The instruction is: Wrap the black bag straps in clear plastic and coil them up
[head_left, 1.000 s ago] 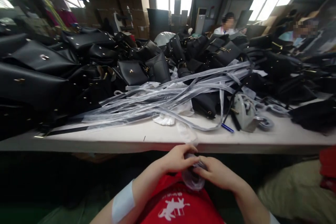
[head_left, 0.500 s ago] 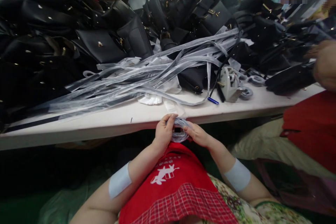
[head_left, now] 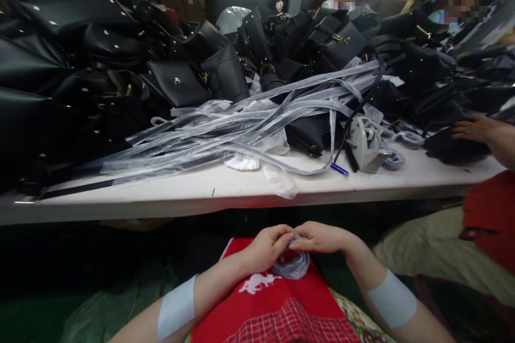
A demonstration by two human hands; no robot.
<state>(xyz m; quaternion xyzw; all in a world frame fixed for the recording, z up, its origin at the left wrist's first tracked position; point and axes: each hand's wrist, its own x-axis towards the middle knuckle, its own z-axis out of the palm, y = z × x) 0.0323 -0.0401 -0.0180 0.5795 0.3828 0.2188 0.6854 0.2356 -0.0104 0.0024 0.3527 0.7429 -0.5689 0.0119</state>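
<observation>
A coiled strap in clear plastic wrap [head_left: 295, 267] is held in front of my red apron [head_left: 311, 292], below the table's front edge. My left hand [head_left: 271, 246] has its fingers closed on the upper left of the coil. From the other side my right hand [head_left: 317, 238] grips the top of the same coil, its fingertips meeting those of the left. The fingers hide the coil's upper part. On the table beyond lies a tangle of long plastic-wrapped straps [head_left: 241, 128].
Black handbags [head_left: 169, 83] are heaped along the back of the white table [head_left: 193, 193]. A grey tape dispenser [head_left: 366, 144], a blue pen [head_left: 339, 169] and small coils [head_left: 392, 159] lie right of the straps. A co-worker's hand [head_left: 475, 128] rests on a black bag at far right.
Both my hands have come down and closer to my body with the coil, and their fingers have drawn together over its top. The view has tilted up slightly. The co-worker's hand now touches a bag.
</observation>
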